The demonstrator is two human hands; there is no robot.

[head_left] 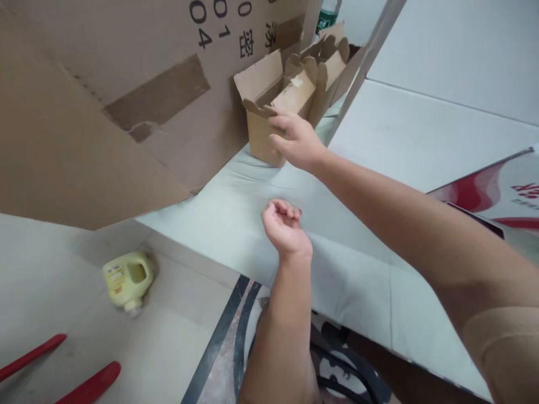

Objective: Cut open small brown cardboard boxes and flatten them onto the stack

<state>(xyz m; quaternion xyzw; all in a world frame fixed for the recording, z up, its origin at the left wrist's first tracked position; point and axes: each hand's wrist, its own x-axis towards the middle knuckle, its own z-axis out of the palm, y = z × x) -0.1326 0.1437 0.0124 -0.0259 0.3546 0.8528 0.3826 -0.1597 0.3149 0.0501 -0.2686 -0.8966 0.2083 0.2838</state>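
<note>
My right hand [298, 141] is stretched toward a small open cardboard box [263, 137], thumb and fingers apart, in front of its right side. Whether the fingertips touch the box I cannot tell. The box stands upright with its flaps raised. Behind it is another open cardboard box [332, 70] of the same kind, with more cardboard further back. My left hand [286, 227] is palm up over the pale green cloth [219, 224], its fingers loosely curled and nothing visible in it.
A big carton [160, 163] with printing and brown tape fills the upper left. On the floor are a yellow jug [122, 280] and red bars [88, 387]. A green-labelled bottle [327, 19] is at the back. A white panel [438, 123] and a red-and-white package [497, 188] are at right.
</note>
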